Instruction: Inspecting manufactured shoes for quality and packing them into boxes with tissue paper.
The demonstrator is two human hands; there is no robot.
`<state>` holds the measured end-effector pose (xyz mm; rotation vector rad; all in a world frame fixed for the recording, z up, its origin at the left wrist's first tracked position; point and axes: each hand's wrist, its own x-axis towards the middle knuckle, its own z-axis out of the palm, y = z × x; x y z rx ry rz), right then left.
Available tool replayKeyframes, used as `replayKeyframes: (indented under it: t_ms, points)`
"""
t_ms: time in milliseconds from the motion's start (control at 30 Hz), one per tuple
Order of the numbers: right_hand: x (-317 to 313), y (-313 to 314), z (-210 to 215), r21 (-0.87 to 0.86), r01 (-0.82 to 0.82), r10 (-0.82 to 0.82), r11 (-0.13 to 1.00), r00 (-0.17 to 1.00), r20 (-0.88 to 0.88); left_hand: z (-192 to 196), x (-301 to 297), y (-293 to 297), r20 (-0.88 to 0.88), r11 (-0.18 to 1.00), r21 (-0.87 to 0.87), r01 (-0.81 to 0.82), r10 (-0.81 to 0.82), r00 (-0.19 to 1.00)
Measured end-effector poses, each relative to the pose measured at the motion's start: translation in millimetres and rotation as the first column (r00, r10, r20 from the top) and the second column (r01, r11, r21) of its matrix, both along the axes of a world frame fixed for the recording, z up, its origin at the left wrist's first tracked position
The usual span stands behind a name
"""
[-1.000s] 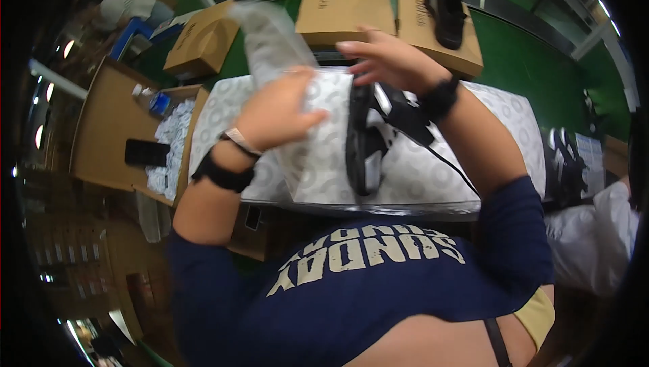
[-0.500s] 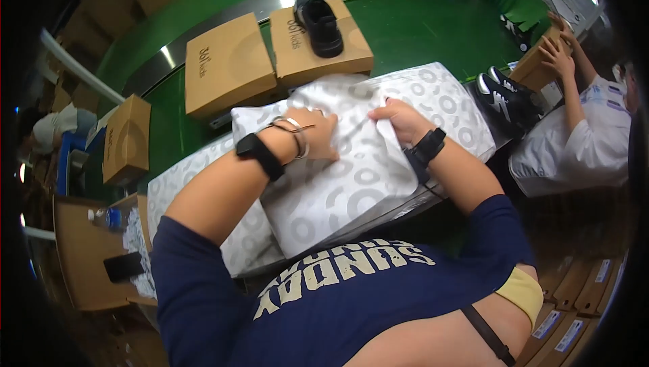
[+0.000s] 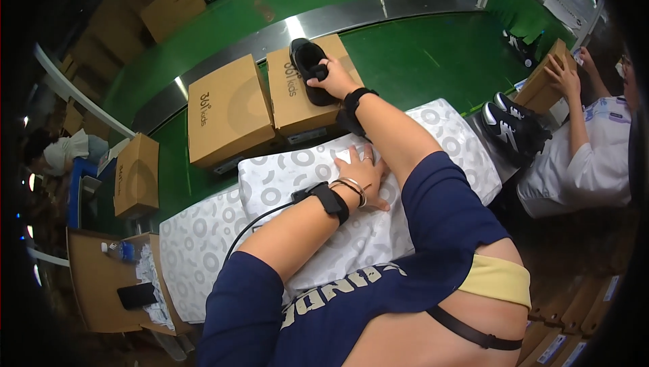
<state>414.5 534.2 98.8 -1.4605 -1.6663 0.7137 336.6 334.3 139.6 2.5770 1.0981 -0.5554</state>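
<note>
A black shoe (image 3: 303,57) lies on the right one of two brown shoe boxes (image 3: 284,115). My right hand (image 3: 331,82) reaches forward and closes around the shoe's heel and opening, thumb and fingers on its rim. My left hand (image 3: 362,176) rests with spread fingers on white wrapping paper (image 3: 284,172) printed with grey rings. This paper is laid out over the work surface in front of me. Bands and a black strap sit on my left wrist, and a black strap on my right.
Left of the shoe stands a closed shoe box (image 3: 226,110). At left are a smaller carton (image 3: 137,174) and an open carton (image 3: 101,279) with a bottle and phone. Black shoes (image 3: 510,130) stand at right, by a co-worker (image 3: 574,151) holding a box. A green conveyor (image 3: 419,56) runs behind.
My right hand has let go of the paper and moved forward onto the black shoe. My left hand has flattened on the paper, now spread smoother. The view has shifted slightly.
</note>
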Motion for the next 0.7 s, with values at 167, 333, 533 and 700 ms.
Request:
replayKeyframes:
  t_ms: [167,333,533,700]
  points:
    - [0.1,-79.8,84.9,0.209,-0.174,0.187,0.962,0.982,-0.042,-3.0,-9.0,5.3,-0.037,0.999,0.025,-0.02,0.021,0.999]
    - [69.5,-192.7,136.9,-0.172,-0.329,0.151,0.928,0.757,-0.635,-8.7,-6.8,6.0,0.016,0.991,0.132,0.02,-0.022,1.0]
    - [71.4,-227.8,120.1,-0.368,-0.176,0.002,0.913,0.903,-0.429,-33.2,-7.4,-8.4,0.189,0.994,0.078,0.075,-0.089,0.978]
    - [23.0,-284.0,95.0,0.104,-0.269,0.224,0.958,0.922,0.317,36.7,-15.9,-105.7,0.383,0.767,-0.526,0.368,-0.172,0.907]
